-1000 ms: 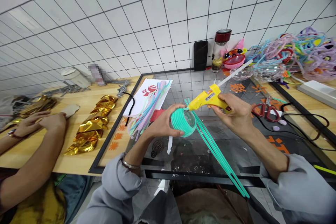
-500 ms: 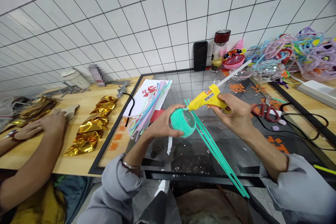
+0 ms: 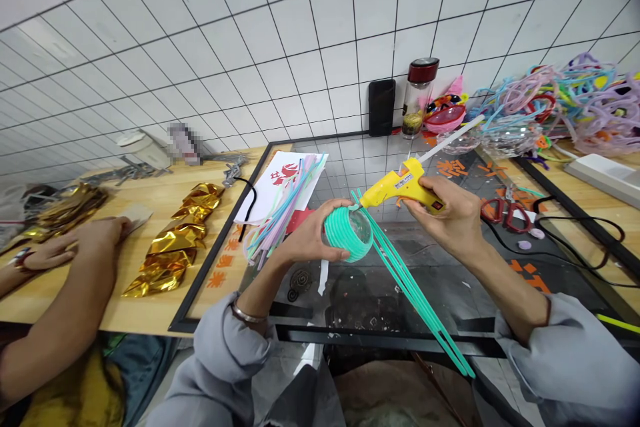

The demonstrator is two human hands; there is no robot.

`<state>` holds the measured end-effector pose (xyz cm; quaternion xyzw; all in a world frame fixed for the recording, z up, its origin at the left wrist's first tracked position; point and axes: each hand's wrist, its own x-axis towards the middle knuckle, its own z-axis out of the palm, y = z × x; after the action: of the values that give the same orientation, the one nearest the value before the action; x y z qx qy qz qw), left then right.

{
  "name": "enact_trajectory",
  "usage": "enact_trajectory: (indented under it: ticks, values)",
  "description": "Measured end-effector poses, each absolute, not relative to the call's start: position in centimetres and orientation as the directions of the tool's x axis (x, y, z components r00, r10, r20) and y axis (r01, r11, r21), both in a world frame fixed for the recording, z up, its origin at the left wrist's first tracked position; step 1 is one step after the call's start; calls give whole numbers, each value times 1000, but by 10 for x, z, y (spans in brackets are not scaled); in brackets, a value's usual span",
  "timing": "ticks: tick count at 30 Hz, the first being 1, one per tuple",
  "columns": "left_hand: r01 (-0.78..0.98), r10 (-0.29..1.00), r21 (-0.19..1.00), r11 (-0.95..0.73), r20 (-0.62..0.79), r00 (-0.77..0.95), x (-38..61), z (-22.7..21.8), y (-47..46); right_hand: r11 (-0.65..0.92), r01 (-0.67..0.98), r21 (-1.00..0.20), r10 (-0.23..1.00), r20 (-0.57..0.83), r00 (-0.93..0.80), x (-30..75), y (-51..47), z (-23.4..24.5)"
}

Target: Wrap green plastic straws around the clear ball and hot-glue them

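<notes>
My left hand [image 3: 313, 235] is wrapped round a clear bowl-like shell [image 3: 345, 233] coiled with teal pipe cleaners, its bare transparent part facing right. In my right hand [image 3: 447, 208] is a yellow hot glue gun [image 3: 397, 187], held by its handle. A white glue stick [image 3: 450, 140] pokes out of its back end. The gun's nozzle points down-left at the upper rim of the teal coils; whether it touches them I cannot tell. Long teal strands [image 3: 415, 297] run from beside the shell toward the table's front edge.
Pastel pipe cleaners [image 3: 283, 207] lie on white paper [image 3: 260, 180]. Red-handled scissors [image 3: 507, 210] and a black cable [image 3: 565, 253] are at right. A phone [image 3: 381, 107] and a glass bottle [image 3: 417, 100] stand by the wall. At left, another person's hands [image 3: 95, 240] work near gold foil [image 3: 175, 247].
The glue gun and my right hand have shifted slightly to the right. My left hand and the shell stay put. The other person's hand has moved a little over the pale piece.
</notes>
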<state>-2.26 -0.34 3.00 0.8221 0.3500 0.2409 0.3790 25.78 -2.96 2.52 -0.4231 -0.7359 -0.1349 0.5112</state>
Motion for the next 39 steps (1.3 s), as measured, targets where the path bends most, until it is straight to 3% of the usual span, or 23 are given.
enact_trajectory:
  ticks: [9,27,39]
  values:
    - [391,753,789,-475,134,645,-24,28,-2,620,760,-196,484,857,-174,256,-31,25]
    - [402,760,785,-471,130,636,-22,30,-4,592,765,-254,552,819,-156,256,-32,25]
    - [397,756,789,-469,126,643,-23,31,-4,624,742,-244,498,856,-137,256,-32,25]
